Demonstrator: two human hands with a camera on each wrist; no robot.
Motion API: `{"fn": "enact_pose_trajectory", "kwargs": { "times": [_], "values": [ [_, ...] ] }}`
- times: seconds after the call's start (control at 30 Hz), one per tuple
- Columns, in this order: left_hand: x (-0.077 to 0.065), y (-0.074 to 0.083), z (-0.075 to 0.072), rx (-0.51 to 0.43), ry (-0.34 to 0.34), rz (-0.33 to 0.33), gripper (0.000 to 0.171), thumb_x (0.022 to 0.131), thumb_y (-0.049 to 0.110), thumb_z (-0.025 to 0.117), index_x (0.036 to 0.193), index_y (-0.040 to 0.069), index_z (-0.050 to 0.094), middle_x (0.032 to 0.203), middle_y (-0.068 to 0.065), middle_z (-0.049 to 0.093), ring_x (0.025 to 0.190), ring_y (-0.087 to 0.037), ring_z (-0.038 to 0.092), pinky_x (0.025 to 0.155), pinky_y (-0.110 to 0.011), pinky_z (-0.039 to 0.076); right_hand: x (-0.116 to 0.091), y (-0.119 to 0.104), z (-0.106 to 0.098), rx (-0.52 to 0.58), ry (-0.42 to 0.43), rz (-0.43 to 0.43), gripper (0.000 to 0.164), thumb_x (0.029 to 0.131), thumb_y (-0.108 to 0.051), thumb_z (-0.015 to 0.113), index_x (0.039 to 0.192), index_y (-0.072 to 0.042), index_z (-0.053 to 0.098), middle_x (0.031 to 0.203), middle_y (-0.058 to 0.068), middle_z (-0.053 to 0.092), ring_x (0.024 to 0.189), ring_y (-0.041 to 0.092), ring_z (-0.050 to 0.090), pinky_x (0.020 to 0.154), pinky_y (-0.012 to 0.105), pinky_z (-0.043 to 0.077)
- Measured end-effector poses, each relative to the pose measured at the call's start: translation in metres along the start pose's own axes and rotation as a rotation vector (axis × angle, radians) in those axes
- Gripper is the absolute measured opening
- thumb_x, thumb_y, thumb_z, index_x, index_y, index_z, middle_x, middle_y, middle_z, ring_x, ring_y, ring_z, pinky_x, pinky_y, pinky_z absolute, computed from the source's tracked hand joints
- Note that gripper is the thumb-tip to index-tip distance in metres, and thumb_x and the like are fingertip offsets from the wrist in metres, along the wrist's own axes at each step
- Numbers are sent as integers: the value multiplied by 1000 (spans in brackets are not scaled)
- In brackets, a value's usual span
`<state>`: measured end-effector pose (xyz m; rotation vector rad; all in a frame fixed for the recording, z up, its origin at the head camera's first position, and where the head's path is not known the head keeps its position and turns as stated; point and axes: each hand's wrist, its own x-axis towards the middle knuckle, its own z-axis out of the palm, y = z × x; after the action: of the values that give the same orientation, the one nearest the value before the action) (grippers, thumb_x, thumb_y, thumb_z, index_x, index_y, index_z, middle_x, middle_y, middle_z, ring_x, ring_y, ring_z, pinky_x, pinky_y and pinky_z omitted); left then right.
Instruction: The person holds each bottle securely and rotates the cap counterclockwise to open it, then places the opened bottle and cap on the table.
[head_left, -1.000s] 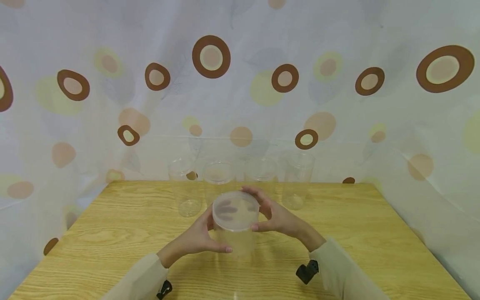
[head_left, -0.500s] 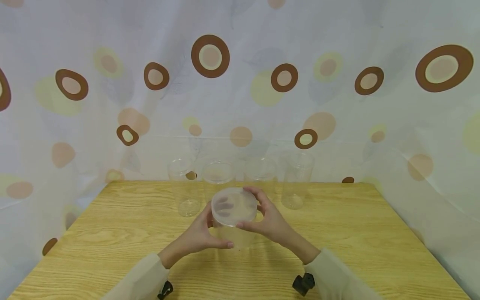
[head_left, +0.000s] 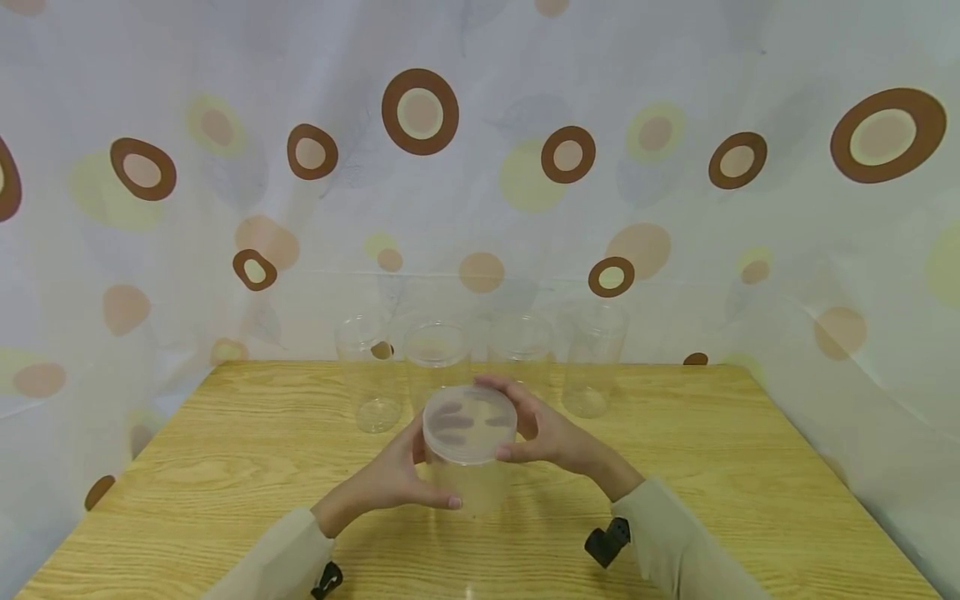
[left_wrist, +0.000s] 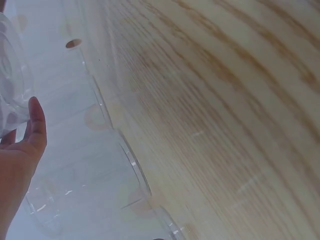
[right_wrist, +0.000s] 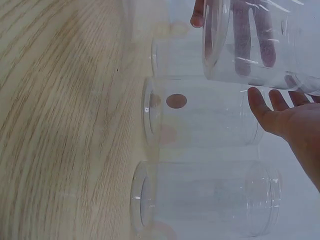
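A clear plastic jar [head_left: 476, 490] with a frosted round lid [head_left: 470, 425] is held above the table in the head view. My left hand [head_left: 393, 475] grips the jar's side, thumb across its front. On the other side, my right hand [head_left: 551, 437] holds around the lid's edge, thumb at the front and fingers behind. Fingers show faintly through the lid. In the right wrist view, the jar's [right_wrist: 250, 45] base hangs off the wood, with the right hand [right_wrist: 292, 120] near its top end. The left wrist view catches only part of the left hand [left_wrist: 25, 150].
Several clear jars stand in a row along the table's back: a far-left jar [head_left: 367, 375], a second [head_left: 438, 354], a third [head_left: 521, 342] and a far-right jar [head_left: 595, 362]. Behind the wooden table [head_left: 225, 467] hangs a patterned curtain [head_left: 480, 192].
Half a second ago my right thumb reached further left along the lid and the jar sat slightly higher. Now the right hand has turned back and the jar is lower. The left hand keeps its grip.
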<state>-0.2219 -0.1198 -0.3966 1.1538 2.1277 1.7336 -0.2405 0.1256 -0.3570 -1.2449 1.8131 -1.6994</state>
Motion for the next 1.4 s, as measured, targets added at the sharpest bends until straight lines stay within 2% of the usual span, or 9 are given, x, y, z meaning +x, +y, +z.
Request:
{"fn": "enact_pose_trajectory", "kwargs": {
  "times": [0.1, 0.33, 0.43, 0.6, 0.73, 0.87, 1.13, 1.23, 1.4],
  "values": [
    [0, 0, 0, 3, 4, 6, 105, 67, 9, 81, 145, 26, 13, 133, -9, 41, 114, -17, 51, 90, -33, 45, -1, -1, 3, -43, 36, -10, 86, 82, -17, 69, 146, -11, 12, 145, 11, 21, 128, 22, 30, 102, 31, 34],
    [1, -2, 0, 19, 40, 3, 102, 70, 11, 79, 145, 28, 12, 135, -7, 39, 116, -22, 50, 90, -40, 43, -4, -3, 17, -237, 225, -59, 87, 78, -17, 73, 144, -18, 17, 148, 12, 20, 135, 25, 20, 104, 58, 22],
    [1, -2, 1, 23, 57, -5, 102, 70, 11, 79, 144, 29, 12, 135, -6, 40, 116, -22, 50, 90, -42, 43, -4, -4, 22, -261, 287, -39, 86, 77, -19, 74, 143, -21, 19, 147, 8, 22, 136, 27, 17, 104, 59, 21],
    [2, -1, 3, 23, 60, 5, 103, 69, 10, 79, 145, 28, 12, 135, -6, 40, 115, -20, 50, 89, -39, 43, -3, -4, 27, -277, 347, 13, 84, 77, -21, 74, 142, -20, 22, 145, 5, 28, 133, 26, 24, 103, 58, 25],
    [2, 1, 4, 9, 44, 18, 105, 69, 7, 79, 145, 26, 11, 135, -8, 39, 115, -18, 51, 90, -37, 44, -3, -3, 25, -265, 327, 3, 80, 79, -19, 72, 141, -12, 23, 141, 7, 32, 129, 27, 30, 102, 56, 27],
    [2, 1, 3, -4, 27, 27, 105, 68, 6, 79, 145, 23, 10, 134, -13, 39, 113, -17, 52, 91, -36, 44, -2, -1, 17, -209, 236, -6, 79, 81, -17, 70, 142, -9, 21, 141, 10, 31, 126, 31, 33, 102, 54, 28],
    [1, -1, 3, -25, 21, 1, 103, 68, 8, 80, 145, 22, 13, 134, -16, 40, 114, -16, 52, 92, -33, 44, -1, 0, 4, -68, 72, 16, 76, 85, -15, 65, 145, -17, 18, 141, 14, 26, 128, 36, 29, 102, 40, 32],
    [1, -1, 3, -26, 21, 14, 102, 69, 8, 80, 145, 22, 13, 134, -17, 40, 115, -17, 52, 92, -33, 44, -1, 0, 5, -86, 77, 6, 80, 84, -16, 66, 145, -15, 15, 143, 14, 25, 128, 36, 28, 104, 45, 29],
    [1, -1, 2, -16, 25, 51, 103, 70, 8, 79, 145, 23, 11, 135, -13, 39, 116, -18, 51, 92, -35, 45, -4, -2, 11, -221, 177, -28, 85, 81, -18, 70, 145, -17, 14, 146, 9, 24, 133, 30, 23, 104, 57, 23]
  ]
}}
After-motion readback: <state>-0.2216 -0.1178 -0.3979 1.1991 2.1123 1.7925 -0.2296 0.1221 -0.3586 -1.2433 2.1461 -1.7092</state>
